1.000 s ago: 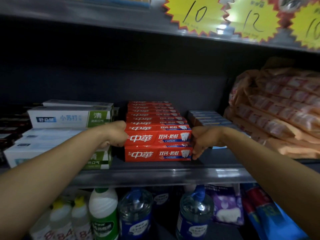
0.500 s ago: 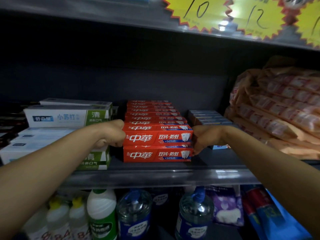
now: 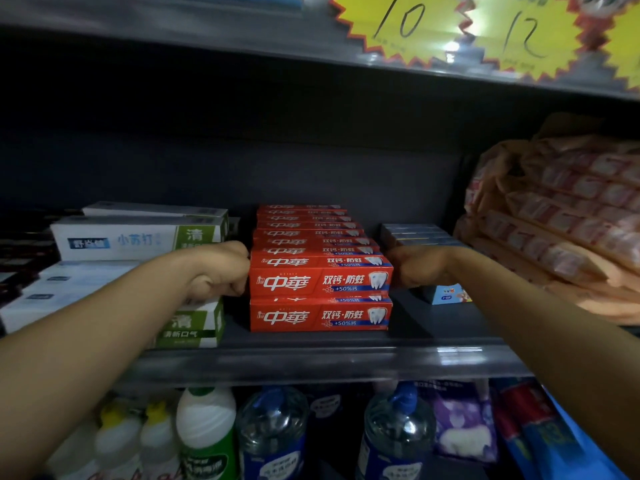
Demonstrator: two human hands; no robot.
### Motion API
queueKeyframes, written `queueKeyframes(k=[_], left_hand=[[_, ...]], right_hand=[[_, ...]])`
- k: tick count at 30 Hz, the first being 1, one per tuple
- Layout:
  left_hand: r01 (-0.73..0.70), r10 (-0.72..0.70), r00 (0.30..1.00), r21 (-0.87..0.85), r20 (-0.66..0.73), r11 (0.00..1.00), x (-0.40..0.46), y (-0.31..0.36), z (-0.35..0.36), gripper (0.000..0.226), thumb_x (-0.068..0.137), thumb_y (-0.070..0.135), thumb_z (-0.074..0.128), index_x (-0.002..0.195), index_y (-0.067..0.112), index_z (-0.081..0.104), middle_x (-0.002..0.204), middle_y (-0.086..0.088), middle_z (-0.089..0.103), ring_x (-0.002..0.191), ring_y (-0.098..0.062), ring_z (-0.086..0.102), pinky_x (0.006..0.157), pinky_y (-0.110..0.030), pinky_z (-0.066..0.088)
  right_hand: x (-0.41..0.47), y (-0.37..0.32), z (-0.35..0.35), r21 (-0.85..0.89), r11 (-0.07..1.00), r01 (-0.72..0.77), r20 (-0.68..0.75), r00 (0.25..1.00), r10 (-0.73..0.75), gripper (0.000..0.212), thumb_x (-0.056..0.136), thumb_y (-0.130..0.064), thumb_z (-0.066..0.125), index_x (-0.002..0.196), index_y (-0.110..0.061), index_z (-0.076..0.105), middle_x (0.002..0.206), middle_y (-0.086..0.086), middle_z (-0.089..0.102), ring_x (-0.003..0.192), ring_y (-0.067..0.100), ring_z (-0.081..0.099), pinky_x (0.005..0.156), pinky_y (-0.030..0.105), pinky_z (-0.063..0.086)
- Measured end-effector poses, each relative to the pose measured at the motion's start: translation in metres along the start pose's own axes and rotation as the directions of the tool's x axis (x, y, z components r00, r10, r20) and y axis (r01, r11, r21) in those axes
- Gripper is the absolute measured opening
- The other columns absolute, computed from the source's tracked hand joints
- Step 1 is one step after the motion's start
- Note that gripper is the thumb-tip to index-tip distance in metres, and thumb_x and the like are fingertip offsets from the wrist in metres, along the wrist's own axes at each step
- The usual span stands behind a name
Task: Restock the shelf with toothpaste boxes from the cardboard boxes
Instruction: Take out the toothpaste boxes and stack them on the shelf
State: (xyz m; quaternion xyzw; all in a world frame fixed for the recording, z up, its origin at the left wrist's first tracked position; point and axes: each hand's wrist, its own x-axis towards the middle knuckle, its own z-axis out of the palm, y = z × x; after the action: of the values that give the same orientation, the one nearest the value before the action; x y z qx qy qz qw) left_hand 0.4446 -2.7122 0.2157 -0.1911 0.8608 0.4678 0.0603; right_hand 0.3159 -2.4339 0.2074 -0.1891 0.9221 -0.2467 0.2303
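Red toothpaste boxes stand in two layers in the middle of the dark shelf (image 3: 311,362). The upper layer (image 3: 318,280) is a row of several boxes running back into the shelf, and it lies on the lower box (image 3: 318,317). My left hand (image 3: 221,271) is curled against the left end of the upper front box. My right hand (image 3: 415,268) is curled against its right end. The row sits squeezed between both hands. My fingertips are hidden behind the box ends.
White and green toothpaste boxes (image 3: 138,237) are stacked to the left, touching my left forearm. Grey-blue boxes (image 3: 415,233) and orange wrapped packs (image 3: 561,216) fill the right. Bottles (image 3: 207,431) stand on the shelf below. Yellow price tags (image 3: 398,26) hang on the shelf edge overhead.
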Motion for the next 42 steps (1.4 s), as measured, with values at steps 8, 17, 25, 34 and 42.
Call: queueKeyframes(k=[8,17,25,34,42], left_hand=[[0.009,-0.028,0.992,-0.154,-0.123,0.988,0.015,0.005,-0.002,0.034,0.094,-0.003,0.039,0.125,0.006,0.050,0.110,-0.014,0.062,0.105,-0.026,0.058,0.093,-0.038,0.049],[-0.003,0.006,0.999,-0.079,0.033,0.997,0.019,0.019,-0.002,0.015,0.092,0.006,0.056,0.085,0.018,0.051,0.089,-0.004,0.064,0.082,-0.016,0.059,0.073,-0.028,0.049],[0.011,-0.009,1.000,-0.104,0.020,0.994,0.033,0.011,-0.007,0.014,0.092,0.008,0.057,0.106,0.012,0.055,0.085,-0.004,0.064,0.078,-0.016,0.059,0.067,-0.026,0.049],[-0.005,0.004,1.000,-0.134,-0.007,0.991,0.059,0.003,-0.013,0.023,0.097,0.009,0.052,0.119,0.009,0.052,0.107,-0.012,0.067,0.097,-0.022,0.063,0.078,-0.030,0.053],[-0.021,0.034,0.996,-0.145,0.084,0.989,0.063,0.004,-0.012,0.021,0.092,0.011,0.059,0.113,0.011,0.055,0.097,-0.008,0.070,0.097,-0.019,0.065,0.094,-0.034,0.049]], right_hand=[[0.031,0.014,-0.008,-0.046,0.998,-0.052,-0.146,0.988,0.045,0.050,0.091,-0.012,0.058,0.136,-0.025,0.042,0.126,0.004,0.057,0.110,0.018,0.058,0.093,0.039,0.053],[0.020,-0.020,0.001,-0.008,0.996,0.092,-0.013,0.996,-0.092,0.029,0.090,-0.018,0.063,0.116,-0.022,0.051,0.101,-0.006,0.058,0.092,0.006,0.056,0.082,0.025,0.047],[0.030,-0.021,-0.009,-0.018,0.998,0.068,-0.004,0.998,-0.068,0.011,0.093,-0.019,0.058,0.099,-0.027,0.054,0.097,-0.007,0.061,0.087,0.004,0.059,0.067,0.017,0.047],[0.056,-0.011,-0.020,-0.204,0.978,0.051,-0.173,0.981,-0.087,0.013,0.096,-0.028,0.055,0.108,-0.023,0.057,0.116,0.004,0.064,0.103,0.016,0.062,0.096,0.039,0.050],[0.046,-0.029,-0.009,-0.056,0.989,0.136,-0.010,0.991,-0.136,0.015,0.093,-0.022,0.057,0.106,-0.025,0.050,0.108,-0.003,0.057,0.106,0.014,0.054,0.104,0.037,0.041]])
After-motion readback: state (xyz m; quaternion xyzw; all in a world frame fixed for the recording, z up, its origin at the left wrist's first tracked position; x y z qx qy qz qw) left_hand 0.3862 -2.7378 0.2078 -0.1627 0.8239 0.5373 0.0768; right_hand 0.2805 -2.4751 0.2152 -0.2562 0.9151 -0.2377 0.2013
